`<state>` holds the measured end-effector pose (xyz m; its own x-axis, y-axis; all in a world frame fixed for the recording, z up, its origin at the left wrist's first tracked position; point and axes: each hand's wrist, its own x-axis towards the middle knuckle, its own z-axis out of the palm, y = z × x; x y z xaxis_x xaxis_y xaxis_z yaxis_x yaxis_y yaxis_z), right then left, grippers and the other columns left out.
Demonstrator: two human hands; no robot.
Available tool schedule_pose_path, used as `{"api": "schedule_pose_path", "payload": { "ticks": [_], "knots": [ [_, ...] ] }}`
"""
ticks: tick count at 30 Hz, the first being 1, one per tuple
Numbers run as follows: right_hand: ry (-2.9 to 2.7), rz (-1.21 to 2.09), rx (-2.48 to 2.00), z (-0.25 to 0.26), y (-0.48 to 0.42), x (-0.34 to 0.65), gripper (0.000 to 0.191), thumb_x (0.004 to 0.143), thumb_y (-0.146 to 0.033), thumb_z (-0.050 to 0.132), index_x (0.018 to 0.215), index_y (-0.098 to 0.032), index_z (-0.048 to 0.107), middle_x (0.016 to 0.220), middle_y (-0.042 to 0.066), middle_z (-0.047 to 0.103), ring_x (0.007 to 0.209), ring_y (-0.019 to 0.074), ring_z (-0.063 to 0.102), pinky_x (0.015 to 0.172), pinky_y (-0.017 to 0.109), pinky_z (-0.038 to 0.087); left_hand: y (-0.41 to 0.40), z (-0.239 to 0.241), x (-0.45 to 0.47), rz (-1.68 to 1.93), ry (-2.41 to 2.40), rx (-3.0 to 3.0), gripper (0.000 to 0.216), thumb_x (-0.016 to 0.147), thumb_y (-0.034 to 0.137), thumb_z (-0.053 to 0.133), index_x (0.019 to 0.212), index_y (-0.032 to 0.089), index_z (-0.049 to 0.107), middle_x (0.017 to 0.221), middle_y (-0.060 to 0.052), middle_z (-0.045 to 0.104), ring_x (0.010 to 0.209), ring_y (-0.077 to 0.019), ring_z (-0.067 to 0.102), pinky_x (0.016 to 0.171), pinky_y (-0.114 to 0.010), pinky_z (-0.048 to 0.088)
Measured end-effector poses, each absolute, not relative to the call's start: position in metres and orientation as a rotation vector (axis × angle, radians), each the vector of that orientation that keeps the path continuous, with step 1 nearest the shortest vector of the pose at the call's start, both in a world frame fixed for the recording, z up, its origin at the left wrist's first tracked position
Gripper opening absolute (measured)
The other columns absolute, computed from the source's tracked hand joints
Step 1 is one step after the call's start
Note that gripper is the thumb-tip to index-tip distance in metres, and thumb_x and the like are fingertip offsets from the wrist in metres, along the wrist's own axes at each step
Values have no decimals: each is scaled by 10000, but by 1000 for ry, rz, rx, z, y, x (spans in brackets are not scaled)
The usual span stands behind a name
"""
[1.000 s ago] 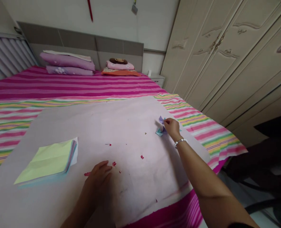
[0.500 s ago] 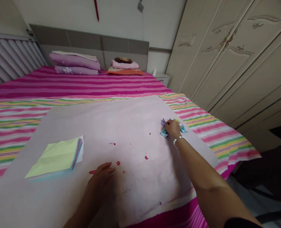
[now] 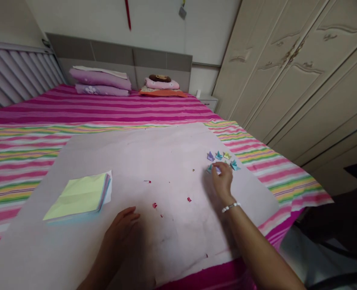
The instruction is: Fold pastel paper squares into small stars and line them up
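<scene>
While the folding work stands part done, entries run as follows.
Finished pieces: small folded paper shapes [image 3: 223, 158], several, grouped on the pale sheet [image 3: 166, 161] near its right edge.
Right hand [image 3: 222, 179]: fingers loosely curled at the nearest piece; whether it is pinched, cannot tell.
Left hand [image 3: 119, 229]: flat, released, on the sheet.
Remaining stock: stack of coloured paper [image 3: 81, 195], unfolded, well apart at left.
Debris: red scraps [image 3: 154, 205], mid-sheet.

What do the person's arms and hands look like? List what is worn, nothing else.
Both forearms are bare, with no sleeves in view. The right hand has a thin white beaded bracelet around its wrist. The left hand shows no bracelet, ring, watch or glove.
</scene>
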<state>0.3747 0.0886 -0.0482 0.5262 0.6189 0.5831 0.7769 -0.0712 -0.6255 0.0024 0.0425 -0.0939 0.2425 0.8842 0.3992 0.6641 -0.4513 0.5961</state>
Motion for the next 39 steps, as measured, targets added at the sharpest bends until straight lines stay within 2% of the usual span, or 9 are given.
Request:
{"api": "schedule_pose_path", "payload": {
  "ticks": [3, 8, 14, 22, 30, 34, 39],
  "knots": [
    [-1276, -134, -1647, -65, 67, 316, 159, 823, -155, 491, 805, -198, 643, 965, 83, 642, 970, 232, 566, 880, 389, 461, 41, -97, 3, 1020, 1444, 2239, 206, 815, 312, 536, 889, 237, 713, 1048, -56, 710, 917, -209, 698, 775, -336, 598],
    [-1578, 218, -1320, -85, 42, 221, 192, 846, -101, 503, 882, -226, 644, 977, 76, 641, 969, 219, 559, 847, 388, 481, 44, -97, -5, 1034, 1418, 2311, 223, 834, 335, 528, 898, 230, 714, 1019, -61, 721, 895, -206, 705, 787, -335, 592],
    [-1758, 327, -1217, -93, 34, 163, 211, 800, -58, 523, 884, -207, 647, 967, 74, 642, 955, 207, 550, 826, 353, 492, 51, -88, -35, 1095, 1534, 2309, 282, 848, 416, 505, 922, 229, 703, 1015, -62, 726, 955, -229, 686, 833, -367, 565],
    [-1777, 320, -1158, -114, 41, 156, 232, 757, -18, 532, 851, -190, 657, 941, 82, 653, 912, 214, 552, 808, 364, 494, 47, -89, -63, 1241, 1829, 1985, 265, 788, 419, 563, 921, 219, 676, 1004, -63, 716, 958, -248, 664, 900, -395, 521],
    [-1792, 317, -1106, -116, 38, 162, 209, 813, -48, 516, 889, -183, 656, 943, 103, 657, 907, 237, 558, 792, 405, 495, 63, -72, -79, 1410, 1822, 1873, 234, 821, 356, 550, 901, 174, 673, 980, -97, 709, 980, -241, 650, 922, -416, 509],
    [-1824, 264, -1101, -117, 36, 163, 195, 828, -65, 514, 904, -179, 652, 957, 107, 659, 910, 239, 561, 792, 410, 499, 79, -75, -84, 1333, 1819, 1956, 239, 801, 356, 597, 940, 182, 681, 1042, -106, 705, 1038, -263, 629, 961, -463, 484],
    [-1837, 228, -1093, -119, 37, 163, 189, 836, -72, 514, 922, -176, 645, 961, 109, 654, 916, 241, 560, 795, 412, 501, 95, -86, -86, 1256, 1822, 2009, 324, 775, 383, 634, 1009, 162, 675, 1201, -149, 650, 1241, -320, 507, 1048, -524, 399]
  ]
}}
